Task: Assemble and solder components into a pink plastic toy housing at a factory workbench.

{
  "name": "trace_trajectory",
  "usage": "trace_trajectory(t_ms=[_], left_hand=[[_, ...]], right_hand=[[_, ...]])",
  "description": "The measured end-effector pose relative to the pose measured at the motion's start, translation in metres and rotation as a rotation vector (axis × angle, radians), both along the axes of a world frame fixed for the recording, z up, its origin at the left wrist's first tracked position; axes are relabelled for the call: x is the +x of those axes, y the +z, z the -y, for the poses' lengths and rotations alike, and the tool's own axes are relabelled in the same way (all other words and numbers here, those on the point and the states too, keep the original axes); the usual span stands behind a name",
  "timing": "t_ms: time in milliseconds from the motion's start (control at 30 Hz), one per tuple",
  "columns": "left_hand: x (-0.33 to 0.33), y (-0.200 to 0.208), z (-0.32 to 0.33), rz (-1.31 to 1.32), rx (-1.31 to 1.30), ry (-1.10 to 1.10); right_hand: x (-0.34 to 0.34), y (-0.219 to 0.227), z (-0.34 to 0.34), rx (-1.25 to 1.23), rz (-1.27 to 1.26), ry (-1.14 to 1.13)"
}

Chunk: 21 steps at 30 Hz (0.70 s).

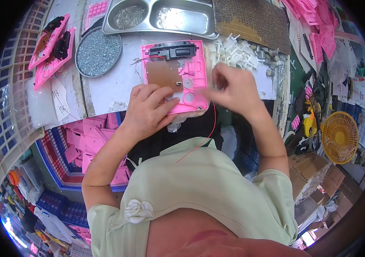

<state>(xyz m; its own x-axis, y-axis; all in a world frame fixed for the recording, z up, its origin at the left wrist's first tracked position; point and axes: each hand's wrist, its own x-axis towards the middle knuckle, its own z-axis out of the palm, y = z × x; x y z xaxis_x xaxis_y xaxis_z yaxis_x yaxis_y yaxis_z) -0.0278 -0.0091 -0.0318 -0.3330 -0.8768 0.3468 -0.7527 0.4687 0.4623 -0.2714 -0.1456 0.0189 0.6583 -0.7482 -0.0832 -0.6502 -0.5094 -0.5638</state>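
Front and centre on the tabletop (126,92), near its front edge, lies the pink casing (190,67), open side up, a brown board (163,73) inside and a black part (176,51) along its far side. The left hand (148,103) rests over the near left corner, fingers bent across the board's lower edge; whether they pinch anything, I can't tell. The right hand (236,88) hovers at the right wall, fingers curled, tips blurred; no telling what they hold. A red wire (213,124) trails beside the casing, down over the shirt.

Looks like fitting work inside the casing, wiring perhaps. The next move seems to call for a steady left hand and precise right fingertips, that loose wire kept clear.

Further out: white plastic parts (234,51) to the right, a round dish (98,76) of metal bits left, a metal tray (186,21) beyond.
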Motion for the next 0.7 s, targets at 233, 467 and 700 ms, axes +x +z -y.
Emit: trace_trajectory(t_ms=[233,467,700], left_hand=[[-0.031,0.023,0.009,-0.061,0.096,-0.030],[-0.020,0.015,-0.007,-0.050,-0.008,-0.201],[0.018,0.011,-0.022,-0.232,0.028,0.221]], right_hand=[[-0.005,0.017,-0.073,0.146,0.265,0.274],[-0.005,0.011,-0.032,0.018,0.466,0.131],[0.030,-0.021,-0.061,-0.248,0.251,0.336]])
